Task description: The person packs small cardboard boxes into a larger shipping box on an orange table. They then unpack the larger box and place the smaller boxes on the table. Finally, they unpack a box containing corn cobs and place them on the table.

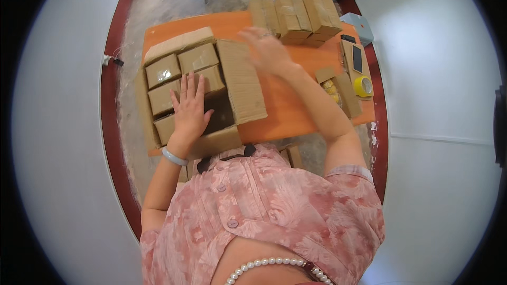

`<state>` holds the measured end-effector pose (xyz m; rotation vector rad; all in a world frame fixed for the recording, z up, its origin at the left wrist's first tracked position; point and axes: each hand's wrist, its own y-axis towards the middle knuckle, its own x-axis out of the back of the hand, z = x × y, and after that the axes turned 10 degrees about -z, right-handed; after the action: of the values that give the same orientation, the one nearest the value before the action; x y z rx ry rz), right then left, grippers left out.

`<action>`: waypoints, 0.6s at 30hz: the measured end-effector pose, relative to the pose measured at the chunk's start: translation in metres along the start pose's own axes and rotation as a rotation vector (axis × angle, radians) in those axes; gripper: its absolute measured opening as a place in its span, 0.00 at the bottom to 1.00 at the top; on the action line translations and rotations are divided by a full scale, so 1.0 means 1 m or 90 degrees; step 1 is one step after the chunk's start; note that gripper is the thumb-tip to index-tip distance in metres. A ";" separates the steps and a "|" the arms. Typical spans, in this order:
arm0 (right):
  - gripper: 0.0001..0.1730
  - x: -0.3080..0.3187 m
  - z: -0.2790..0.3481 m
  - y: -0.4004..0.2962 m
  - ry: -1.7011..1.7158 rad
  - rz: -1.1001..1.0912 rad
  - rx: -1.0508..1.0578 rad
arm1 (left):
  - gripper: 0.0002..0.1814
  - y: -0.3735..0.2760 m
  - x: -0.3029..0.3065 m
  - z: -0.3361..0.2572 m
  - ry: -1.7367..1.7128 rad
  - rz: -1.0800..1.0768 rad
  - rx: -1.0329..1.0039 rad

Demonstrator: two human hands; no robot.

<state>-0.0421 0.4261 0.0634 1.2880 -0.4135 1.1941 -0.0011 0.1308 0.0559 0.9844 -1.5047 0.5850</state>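
A large open cardboard carton (214,142) stands on the orange table with its flaps spread outward. Several smaller taped cardboard boxes (163,72) fill most of it, and a dark gap (222,113) shows at its near right corner. My left hand (191,105) lies palm down over the small boxes, fingers spread, gripping nothing. Blurred by motion, my right hand (267,51) is raised above the table beyond the right flap (242,83). It holds nothing that I can see, and its fingers point toward the stacked boxes at the back.
Stacked cardboard boxes (293,18) occupy the table's back right. Along the right side are a small open box (346,93) with yellow items, a yellow tape roll (362,86), a phone-like dark device (357,59) and a black object (347,38). The orange table (277,122) stands between white walls.
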 end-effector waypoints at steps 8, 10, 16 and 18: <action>0.56 0.065 -0.200 -0.065 -0.454 0.013 -0.257 | 0.56 0.029 -0.019 -0.007 0.044 0.003 -0.008; 0.55 0.065 -0.226 -0.073 -0.509 0.045 -0.250 | 0.56 0.029 -0.019 -0.007 0.055 0.001 -0.006; 0.53 0.060 -0.276 -0.078 -0.492 0.045 -0.255 | 0.54 0.033 -0.017 -0.018 0.075 -0.008 0.013; 0.51 0.063 -0.285 -0.075 -0.457 0.007 -0.276 | 0.54 0.033 -0.019 -0.017 0.083 -0.014 0.018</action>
<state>-0.0558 0.7178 -0.0120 1.2907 -1.1341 0.5620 -0.0201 0.1664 0.0463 0.9642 -1.3727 0.6437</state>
